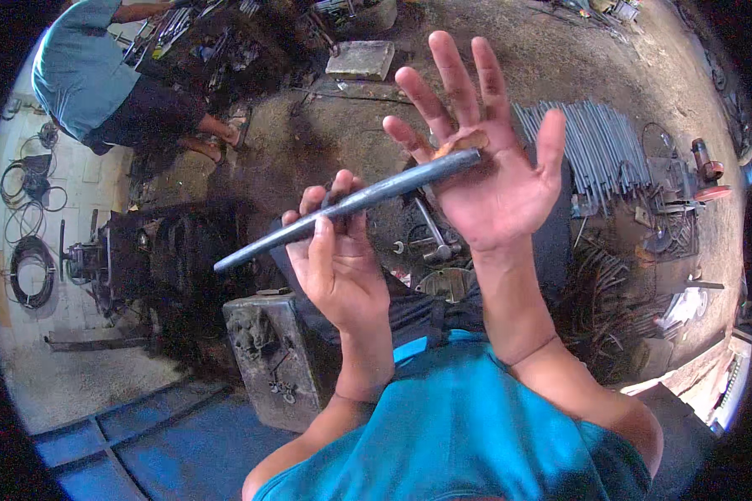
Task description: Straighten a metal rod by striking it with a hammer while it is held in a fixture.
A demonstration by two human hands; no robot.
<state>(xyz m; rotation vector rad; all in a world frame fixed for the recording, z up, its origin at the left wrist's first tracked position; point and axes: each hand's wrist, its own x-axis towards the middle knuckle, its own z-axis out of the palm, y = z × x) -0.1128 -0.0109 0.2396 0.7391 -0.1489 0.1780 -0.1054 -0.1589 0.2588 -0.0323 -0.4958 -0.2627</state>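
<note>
A dark grey metal rod (368,197), round and tapered, slants across the view above my lap. My left hand (342,271) grips it near the middle, thumb on the near side and fingers behind. Its narrow end points to the lower left. The thick end reaches in front of the palm of my right hand (505,188); whether it touches the skin I cannot tell. That hand is palm up, with its fingers spread and dark smudges on them. A small orange-brown patch (464,144) shows at the base of its fingers, partly behind the rod.
Many similar grey rods (593,154) lie piled on the right. A hammer (439,244) is below my hands. A scuffed metal box (267,359) stands at my left, a dark machine (121,263) beyond it. Another person (83,75) bends over at the far left.
</note>
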